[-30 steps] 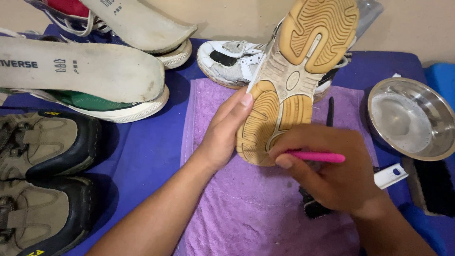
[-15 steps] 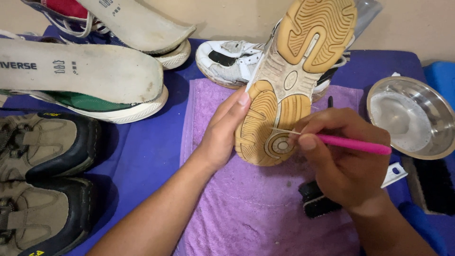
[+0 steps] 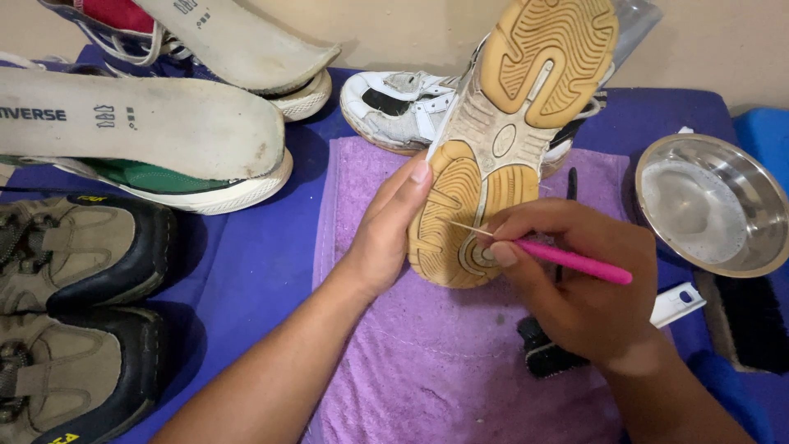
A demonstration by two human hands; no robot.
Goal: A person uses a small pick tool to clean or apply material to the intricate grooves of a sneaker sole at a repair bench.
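A white sneaker stands heel-down on a purple towel (image 3: 427, 362), its tan rubber sole (image 3: 514, 123) facing me. My left hand (image 3: 386, 226) grips the shoe's left side near the heel, thumb against the sole's edge. My right hand (image 3: 575, 279) pinches a thin tool with a pink handle (image 3: 575, 261); its slim pale tip touches the grooves of the heel part of the sole. A second white sneaker (image 3: 403, 107) lies behind on its side.
A steel bowl (image 3: 752, 193) with soapy water sits at right, a black brush (image 3: 748, 321) below it. A small black brush (image 3: 546, 353) lies under my right wrist. Upturned sneakers (image 3: 140, 123) and two tan-and-black shoes (image 3: 82, 255) fill the left on a blue cloth (image 3: 246, 255).
My right hand has shifted right and turned the pink tool, so its tip now points left into the heel grooves. The left hand and shoe have stayed put.
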